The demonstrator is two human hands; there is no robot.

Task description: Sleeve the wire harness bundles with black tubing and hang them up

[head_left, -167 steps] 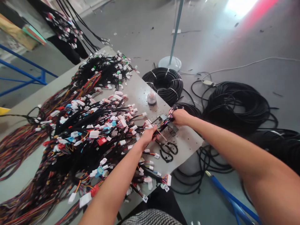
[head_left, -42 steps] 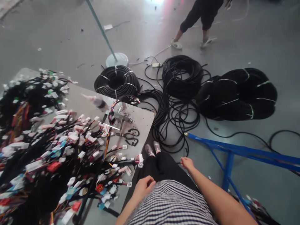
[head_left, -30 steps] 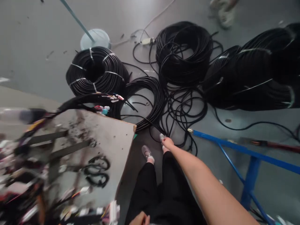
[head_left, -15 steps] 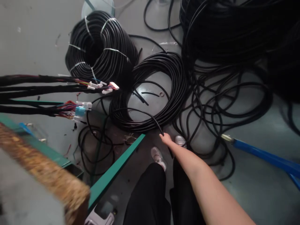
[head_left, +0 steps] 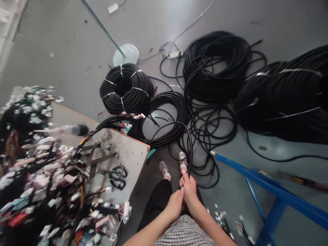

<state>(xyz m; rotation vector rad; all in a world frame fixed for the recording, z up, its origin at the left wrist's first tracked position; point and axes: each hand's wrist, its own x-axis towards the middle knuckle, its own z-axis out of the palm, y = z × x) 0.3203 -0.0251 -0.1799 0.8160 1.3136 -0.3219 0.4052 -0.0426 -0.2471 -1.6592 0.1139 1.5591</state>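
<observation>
Low in front of my body, my right hand (head_left: 189, 188) is closed around a black cable (head_left: 190, 147), which loops up from the floor. Whether the cable is solid or hollow, I cannot tell. My left hand (head_left: 175, 203) is closed too and pressed against the right one; what lies inside its fingers is hidden. The cable arcs over the near side of a loose flat coil (head_left: 176, 102) on the floor. Short cut black pieces (head_left: 153, 119) lie within that coil's ring.
To the left, a board-topped table (head_left: 138, 150) bears a heap of wire harnesses (head_left: 48, 177), a bottle (head_left: 71, 130) and scissors (head_left: 119, 176). Farther out are a tied coil (head_left: 125, 89) and bigger coils (head_left: 217, 68). A blue metal frame (head_left: 246, 167) stands at right; tangled cable (head_left: 212, 126) lies near my feet.
My right hand has come back toward my body with the cable, whose loop now rises higher. My left hand has come into view beside it. The view has widened, showing the tabletop.
</observation>
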